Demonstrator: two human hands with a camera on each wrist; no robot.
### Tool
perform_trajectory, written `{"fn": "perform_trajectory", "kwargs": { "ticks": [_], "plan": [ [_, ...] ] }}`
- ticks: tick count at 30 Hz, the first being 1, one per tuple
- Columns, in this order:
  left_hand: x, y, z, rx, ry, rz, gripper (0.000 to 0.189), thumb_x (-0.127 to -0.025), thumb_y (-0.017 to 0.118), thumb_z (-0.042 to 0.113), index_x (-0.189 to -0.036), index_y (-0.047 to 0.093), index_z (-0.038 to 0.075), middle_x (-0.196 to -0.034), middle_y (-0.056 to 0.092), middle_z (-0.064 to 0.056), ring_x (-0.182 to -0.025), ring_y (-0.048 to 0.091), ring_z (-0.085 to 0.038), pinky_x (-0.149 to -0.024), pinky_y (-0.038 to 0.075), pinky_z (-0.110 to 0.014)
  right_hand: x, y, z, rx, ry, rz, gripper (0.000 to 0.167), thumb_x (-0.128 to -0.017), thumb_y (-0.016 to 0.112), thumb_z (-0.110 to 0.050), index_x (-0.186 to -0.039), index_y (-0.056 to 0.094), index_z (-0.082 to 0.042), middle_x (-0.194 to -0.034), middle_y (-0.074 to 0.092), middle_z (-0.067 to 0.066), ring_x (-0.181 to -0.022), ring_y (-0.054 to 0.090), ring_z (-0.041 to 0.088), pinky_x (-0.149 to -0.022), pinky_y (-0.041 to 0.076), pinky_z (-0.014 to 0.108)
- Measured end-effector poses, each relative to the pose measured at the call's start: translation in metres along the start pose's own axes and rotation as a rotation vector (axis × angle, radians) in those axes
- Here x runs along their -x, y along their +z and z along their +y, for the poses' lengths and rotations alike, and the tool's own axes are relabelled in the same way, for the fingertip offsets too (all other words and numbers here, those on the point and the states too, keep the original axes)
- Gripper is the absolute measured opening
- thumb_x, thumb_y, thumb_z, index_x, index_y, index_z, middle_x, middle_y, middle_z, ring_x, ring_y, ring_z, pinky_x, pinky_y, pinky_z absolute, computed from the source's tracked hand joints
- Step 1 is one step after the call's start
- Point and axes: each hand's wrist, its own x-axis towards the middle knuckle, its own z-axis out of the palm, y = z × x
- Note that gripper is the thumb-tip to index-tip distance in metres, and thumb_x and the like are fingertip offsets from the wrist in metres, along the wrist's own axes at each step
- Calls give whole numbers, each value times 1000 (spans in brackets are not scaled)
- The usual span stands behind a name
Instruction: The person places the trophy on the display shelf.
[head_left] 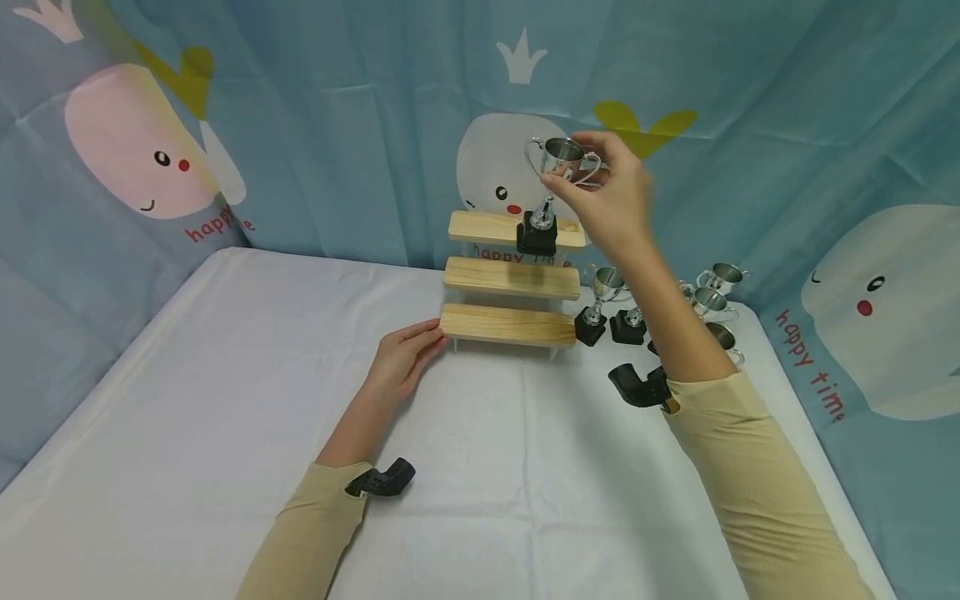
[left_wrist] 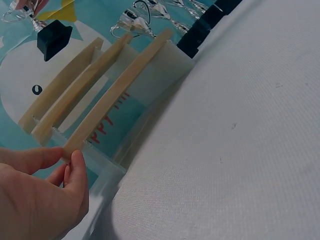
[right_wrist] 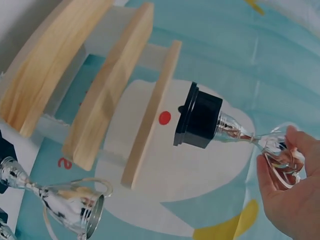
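My right hand [head_left: 617, 196] holds a silver trophy cup [head_left: 562, 158] by its bowl, with the thumb in front and fingers behind near one handle. The trophy's black base [right_wrist: 202, 117] hangs close over the top wooden step of a three-step display stand [head_left: 510, 325], overlapping it in the head view. Pinched between my left thumb and fingers is the left end of the lowest wooden step [left_wrist: 112, 95]; that left hand [head_left: 405, 358] stays low at the stand's side. Clear side panels carry the three steps.
Several more silver trophies with black bases stand right of the stand, the nearest trophy [head_left: 606, 287] beside the lowest step, others partly behind my right forearm. A white cloth [head_left: 225, 417] covers the table. Blue printed curtains [head_left: 337, 125] hang behind and at both sides.
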Motion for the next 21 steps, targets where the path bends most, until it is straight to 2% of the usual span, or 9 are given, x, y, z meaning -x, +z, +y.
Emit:
{"fn": "perform_trajectory", "kwargs": {
  "ticks": [10, 16, 21],
  "plan": [
    [1, 0, 0, -6, -1, -3, 43, -107, 56, -4, -149, 53, -8, -151, 53, -23, -114, 67, -15, -101, 60, -21, -9, 16, -2, 5, 12, -31, 57, -95, 81, -14, -146, 58, -3, -134, 65, 13, -91, 66, 14, -83, 58, 21],
    [-1, -1, 0, -18, -5, -4, 43, -107, 57, -3, -149, 53, -7, -152, 53, -23, -117, 67, -16, -102, 59, -21, -15, 27, -4, -35, -4, -36, 56, -96, 80, -11, -146, 57, -1, -131, 64, 14, -87, 64, 11, -83, 57, 22],
    [-1, 0, 1, -8, -9, -5, 43, -107, 57, -3, -149, 53, -8, -151, 53, -23, -107, 70, -11, -101, 60, -21, -19, 36, -3, -28, -10, -31, 56, -95, 81, -11, -145, 58, -1, -129, 66, 15, -86, 64, 10, -81, 57, 21]
  ]
}}
